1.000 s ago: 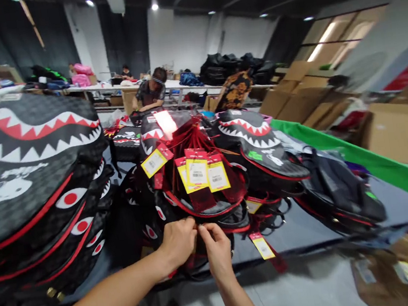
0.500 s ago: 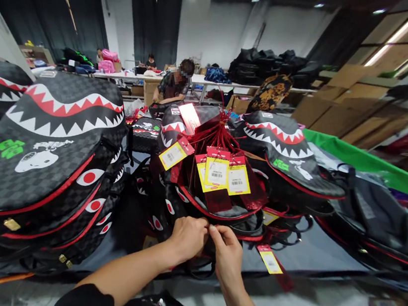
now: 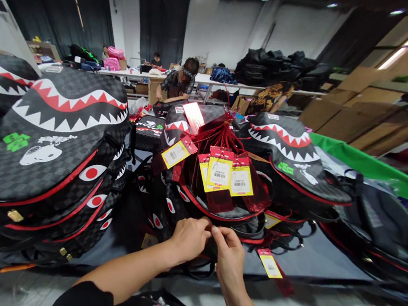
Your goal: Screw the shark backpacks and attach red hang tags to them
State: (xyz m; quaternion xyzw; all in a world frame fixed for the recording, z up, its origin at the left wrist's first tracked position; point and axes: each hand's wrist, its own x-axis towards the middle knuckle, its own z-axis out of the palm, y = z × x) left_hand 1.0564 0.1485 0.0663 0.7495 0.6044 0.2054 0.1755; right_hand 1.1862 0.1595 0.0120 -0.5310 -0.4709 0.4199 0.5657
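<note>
My left hand (image 3: 192, 237) and my right hand (image 3: 229, 252) meet at the front edge of a black checkered backpack (image 3: 231, 215) with red piping. Both are closed, thumbs and fingertips pinched together; whatever lies between them is too small or hidden to make out. On top of this backpack rests a bunch of hang tags (image 3: 218, 168), yellow, white and red, gathered on red cords (image 3: 223, 130). Below and to the right of my right hand, another hang tag (image 3: 270, 263) dangles over the table edge.
Stacked shark-mouth backpacks (image 3: 74, 135) rise at the left. Another such backpack (image 3: 289, 157) lies to the right, before a green sheet (image 3: 374, 160). Behind, a person (image 3: 178, 82) bends over work. Cardboard boxes (image 3: 362, 102) are piled at the right.
The view has turned slightly left, so the bags and tags appear shifted a little right. My hands keep their pinch at the same place on the backpack.
</note>
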